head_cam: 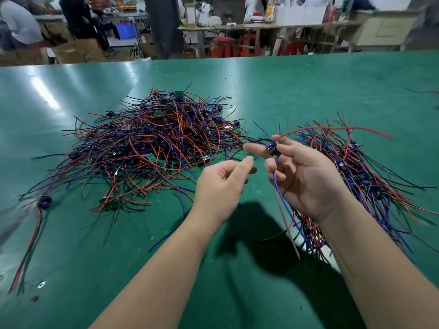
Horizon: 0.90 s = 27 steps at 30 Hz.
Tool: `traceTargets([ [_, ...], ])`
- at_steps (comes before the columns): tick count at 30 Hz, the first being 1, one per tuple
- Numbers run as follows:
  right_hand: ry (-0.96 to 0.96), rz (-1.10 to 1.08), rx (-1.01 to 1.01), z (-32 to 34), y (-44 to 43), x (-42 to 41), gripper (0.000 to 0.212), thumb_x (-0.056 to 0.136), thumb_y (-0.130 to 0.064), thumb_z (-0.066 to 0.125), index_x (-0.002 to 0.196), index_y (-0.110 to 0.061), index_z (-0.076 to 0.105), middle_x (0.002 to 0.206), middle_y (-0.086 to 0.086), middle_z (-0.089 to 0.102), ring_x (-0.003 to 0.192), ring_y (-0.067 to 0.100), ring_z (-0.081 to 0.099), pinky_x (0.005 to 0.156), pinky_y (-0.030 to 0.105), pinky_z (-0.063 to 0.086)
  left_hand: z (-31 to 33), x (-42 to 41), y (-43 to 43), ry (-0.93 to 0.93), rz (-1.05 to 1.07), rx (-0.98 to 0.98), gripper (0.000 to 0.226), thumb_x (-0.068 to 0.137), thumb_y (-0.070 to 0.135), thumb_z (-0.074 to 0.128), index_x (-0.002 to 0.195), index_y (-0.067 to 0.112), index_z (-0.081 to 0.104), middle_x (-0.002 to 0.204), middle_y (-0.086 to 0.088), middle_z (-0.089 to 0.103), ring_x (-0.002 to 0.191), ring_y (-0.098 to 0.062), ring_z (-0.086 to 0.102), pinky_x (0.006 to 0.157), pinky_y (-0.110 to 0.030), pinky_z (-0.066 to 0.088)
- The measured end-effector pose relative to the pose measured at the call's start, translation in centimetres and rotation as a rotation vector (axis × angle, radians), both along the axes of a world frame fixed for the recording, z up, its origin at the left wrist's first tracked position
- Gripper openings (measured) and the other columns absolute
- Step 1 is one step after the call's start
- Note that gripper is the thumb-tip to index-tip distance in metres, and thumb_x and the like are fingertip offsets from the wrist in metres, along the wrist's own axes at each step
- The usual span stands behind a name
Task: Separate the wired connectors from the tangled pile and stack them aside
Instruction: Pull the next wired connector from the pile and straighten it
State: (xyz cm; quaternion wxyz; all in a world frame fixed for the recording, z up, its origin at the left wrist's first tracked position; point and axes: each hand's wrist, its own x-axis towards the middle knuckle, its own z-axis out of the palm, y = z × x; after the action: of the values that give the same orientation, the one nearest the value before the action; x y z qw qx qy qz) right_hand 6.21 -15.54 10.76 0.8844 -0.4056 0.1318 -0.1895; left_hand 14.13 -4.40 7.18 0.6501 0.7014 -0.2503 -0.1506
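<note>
Pile: tangled pile (152,148) of red, blue and black leads is spread over the middle of the green worktop (308,86), toward its left side; small green boards are mixed in
Stack: sorted stack (356,176) is laid near the right edge and runs down to the near edge; its leads are roughly aligned
Connector: held connector (271,148) is raised above the worktop, between pile and stack; its red lead arcs over the stack; a blue lead hangs past the palm
Right hand (306,176): thumb and forefinger are clamped on the connector body; the other fingers are loosely curled
Left hand (221,184): raised just beside; thumb and forefinger are nearly together; whether a thin lead is pinched cannot be told
Handling (judged): light; limp leads are expected to snag; the stiff body is best gripped; joints are likely fragile, so leads should be eased out, not yanked
</note>
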Motion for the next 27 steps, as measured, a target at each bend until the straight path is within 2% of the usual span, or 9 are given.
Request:
traceTargets([
  [3,0.076,0.065,-0.021,-0.4,0.2,0.1,0.011,0.096,-0.003,0.036,0.100,-0.011,0.043,0.094,0.024,0.070,0.045,0.015,0.053,0.037,0.017,0.039,-0.1,0.1,0.0,-0.091,-0.005,0.043,0.049,0.084,0.051,0.044,0.090,0.012,0.073,0.090,-0.012,0.071,0.084,-0.020,0.066,0.080,-0.049,0.052],
  [7,0.162,0.100,-0.098,-0.8,0.0,0.2,0.004,0.093,-0.008,0.049,0.091,-0.012,0.049,0.088,0.013,0.071,0.043,0.013,0.055,0.035,0.015,0.039,-0.7,0.3,0.2,-0.246,0.065,0.035,0.041,0.090,0.047,0.040,0.084,0.022,0.073,0.083,-0.022,0.064,0.079,-0.031,0.064,0.072,-0.052,0.051],
  [9,0.215,0.096,-0.142,-0.9,-0.2,0.2,0.007,0.086,-0.011,0.058,0.086,-0.013,0.051,0.079,0.009,0.070,0.040,0.011,0.054,0.031,0.013,0.035,-0.7,0.3,0.2,-0.269,0.118,-0.021,0.042,0.091,0.044,0.044,0.079,0.013,0.070,0.079,-0.021,0.064,0.074,-0.033,0.063,0.070,-0.053,0.052],
  [11,0.273,0.123,-0.205,-1.0,-0.3,0.1,0.015,0.075,-0.018,0.065,0.083,-0.015,0.052,0.081,0.009,0.072,0.038,0.010,0.054,0.030,0.011,0.032,-0.6,0.5,0.2,-0.256,0.148,-0.070,0.039,0.090,0.040,0.050,0.085,0.007,0.069,0.079,0.000,0.069,0.074,-0.025,0.066,0.074,-0.051,0.054],
  [13,0.314,0.175,-0.276,-1.2,-0.2,0.0,0.021,0.068,-0.024,0.066,0.081,-0.016,0.053,0.084,0.008,0.074,0.040,0.013,0.059,0.030,0.012,0.034,-0.5,0.7,0.2,-0.250,0.139,-0.121,0.027,0.091,0.034,0.054,0.092,0.015,0.073,0.090,0.023,0.068,0.088,-0.017,0.068,0.083,-0.044,0.055],
  [16,0.342,0.273,-0.372,-1.5,0.0,-0.1,0.026,0.064,-0.027,0.070,0.080,-0.015,0.053,0.083,0.009,0.074,0.053,0.019,0.068,0.038,0.017,0.045,-0.4,0.8,0.2,-0.254,0.032,-0.181,0.017,0.092,0.023,0.059,0.098,0.025,0.075,0.099,0.017,0.071,0.097,-0.004,0.066,0.090,-0.029,0.051],
  [18,0.348,0.340,-0.444,-1.7,0.1,-0.1,0.027,0.061,-0.029,0.072,0.079,-0.015,0.059,0.083,0.010,0.074,0.061,0.019,0.070,0.046,0.018,0.050,-0.3,0.6,0.2,-0.169,-0.090,-0.200,0.014,0.091,0.019,0.061,0.097,0.025,0.072,0.096,0.009,0.072,0.090,-0.002,0.065,0.084,-0.023,0.050],
  [22,0.321,0.402,-0.472,-1.9,-0.1,-0.3,0.018,0.057,-0.026,0.076,0.072,-0.016,0.072,0.078,0.010,0.073,0.062,0.018,0.069,0.050,0.018,0.051,0.3,0.1,0.4,0.201,-0.282,-0.223,0.026,0.077,0.029,0.063,0.096,0.016,0.074,0.085,0.000,0.072,0.070,-0.003,0.062,0.058,-0.012,0.046],
  [27,0.293,0.241,-0.430,-2.0,-0.5,0.1,0.020,0.048,-0.027,0.077,0.062,-0.016,0.067,0.069,0.001,0.065,0.062,0.008,0.059,0.052,0.017,0.044,0.7,-0.1,0.3,0.390,-0.211,-0.062,0.038,0.083,0.049,0.053,0.090,0.016,0.070,0.084,-0.002,0.069,0.065,-0.010,0.063,0.060,-0.022,0.054],
])
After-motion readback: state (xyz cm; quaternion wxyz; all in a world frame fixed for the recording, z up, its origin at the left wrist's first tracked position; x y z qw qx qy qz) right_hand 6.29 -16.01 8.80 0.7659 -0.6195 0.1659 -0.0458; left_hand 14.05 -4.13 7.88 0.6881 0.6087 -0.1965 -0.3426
